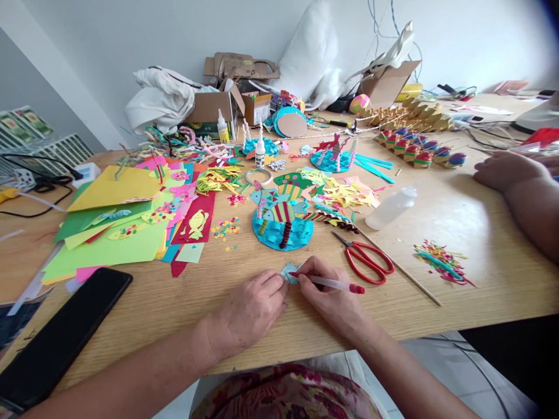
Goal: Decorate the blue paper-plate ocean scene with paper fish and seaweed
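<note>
My right hand (334, 305) is closed round a pen (336, 283) with a clear barrel and a red end cap. Its tip meets a small light-blue paper cutout (289, 272), which looks fish-shaped. My left hand (255, 311) has its fingers together, pinning the cutout's left edge to the table. Just beyond stands a round blue base (259, 235) carrying striped and spotted paper fish (279, 210) on twisted pipe-cleaner posts. Red-handled scissors (369, 262) lie to the right of my right hand, beside a thin wooden stick (414, 284).
Coloured paper sheets (109, 244) and a black phone (74, 331) lie at left. A translucent bottle (391, 209) and paper shreds (443, 262) are at right, near another person's arm (519, 186). Behind stand a glue bottle (259, 154) and cardboard boxes (212, 110).
</note>
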{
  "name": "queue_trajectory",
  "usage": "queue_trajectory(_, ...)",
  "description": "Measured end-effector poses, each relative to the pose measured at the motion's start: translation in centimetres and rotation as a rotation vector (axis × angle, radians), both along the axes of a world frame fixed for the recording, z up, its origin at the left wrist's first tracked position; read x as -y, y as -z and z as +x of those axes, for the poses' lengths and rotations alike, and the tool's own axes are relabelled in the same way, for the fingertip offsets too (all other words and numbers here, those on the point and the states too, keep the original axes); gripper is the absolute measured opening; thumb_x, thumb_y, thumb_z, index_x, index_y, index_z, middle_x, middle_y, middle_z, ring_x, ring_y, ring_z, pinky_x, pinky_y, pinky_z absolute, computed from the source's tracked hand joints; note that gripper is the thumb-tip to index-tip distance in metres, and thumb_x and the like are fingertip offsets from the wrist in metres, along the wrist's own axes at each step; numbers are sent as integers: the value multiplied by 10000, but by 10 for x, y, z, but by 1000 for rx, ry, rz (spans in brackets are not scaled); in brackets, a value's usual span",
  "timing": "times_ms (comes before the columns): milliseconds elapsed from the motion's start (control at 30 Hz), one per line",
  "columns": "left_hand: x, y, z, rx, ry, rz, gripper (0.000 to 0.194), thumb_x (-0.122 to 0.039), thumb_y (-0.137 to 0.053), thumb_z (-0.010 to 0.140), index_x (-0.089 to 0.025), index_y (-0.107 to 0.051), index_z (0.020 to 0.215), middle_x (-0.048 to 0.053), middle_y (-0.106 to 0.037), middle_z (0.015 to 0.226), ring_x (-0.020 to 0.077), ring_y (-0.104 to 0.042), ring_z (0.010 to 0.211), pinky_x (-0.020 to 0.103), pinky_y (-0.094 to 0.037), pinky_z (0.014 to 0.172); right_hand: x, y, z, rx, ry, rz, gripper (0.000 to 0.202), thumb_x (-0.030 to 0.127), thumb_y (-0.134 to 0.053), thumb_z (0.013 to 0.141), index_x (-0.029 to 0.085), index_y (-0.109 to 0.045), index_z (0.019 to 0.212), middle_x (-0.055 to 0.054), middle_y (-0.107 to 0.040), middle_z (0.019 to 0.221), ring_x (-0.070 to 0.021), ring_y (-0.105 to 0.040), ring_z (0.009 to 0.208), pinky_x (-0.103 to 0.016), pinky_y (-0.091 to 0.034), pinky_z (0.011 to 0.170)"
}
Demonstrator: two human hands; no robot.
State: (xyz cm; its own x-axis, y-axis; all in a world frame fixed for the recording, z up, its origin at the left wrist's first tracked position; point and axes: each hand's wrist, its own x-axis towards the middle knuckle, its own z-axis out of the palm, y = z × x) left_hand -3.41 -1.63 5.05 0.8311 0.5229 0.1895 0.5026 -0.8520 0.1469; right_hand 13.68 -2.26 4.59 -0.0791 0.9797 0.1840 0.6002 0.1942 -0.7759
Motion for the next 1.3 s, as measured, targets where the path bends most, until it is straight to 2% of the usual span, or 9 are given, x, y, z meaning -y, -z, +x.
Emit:
queue_trajectory(233, 0, 0, -1, -6, 3, -10, 183, -107, -418, 856, -98, -561, 970, 73, -571, 959, 204, -507, 1017, 336, -449, 916, 1, -3, 0, -20, -22, -25, 114, 147, -455, 734, 197, -492, 638, 28, -535, 563, -105, -478, 515, -214, -336, 480)
queue_trajectory(500, -1, 1, 0, 6, 5, 13, 156, -99, -413, 850, -112, -563, 887, 75, -569, 962, 208, -510, 1017, 341, -463, 894, 1, 0, 1, -21, -31, -13, 110, 145, -455, 732, 192, -480, 635, 33, -525, 559, -98, -464, 507, -208, -334, 480)
queue_trajectory(967, 0, 0, 0, 27, -10, -2, 160, -102, -441, 839, -98, -553, 953, 84, -569, 977, 211, -509, 1018, 337, -457, 910, 2, 1, 1, -14, -24, -6, 105, 152, -454, 736, 190, -481, 642, 37, -512, 544, -92, -443, 488, -205, -315, 467)
queue_trajectory(1300, 0, 4, -1, 18, 4, 32, 178, -111, -444, 842, -88, -551, 981, 93, -575, 992, 220, -507, 1037, 343, -457, 910, 1, 1, 0, 17, -7, 25, 103, 146, -451, 729, 195, -466, 640, 43, -499, 529, -90, -434, 473, -203, -313, 465)
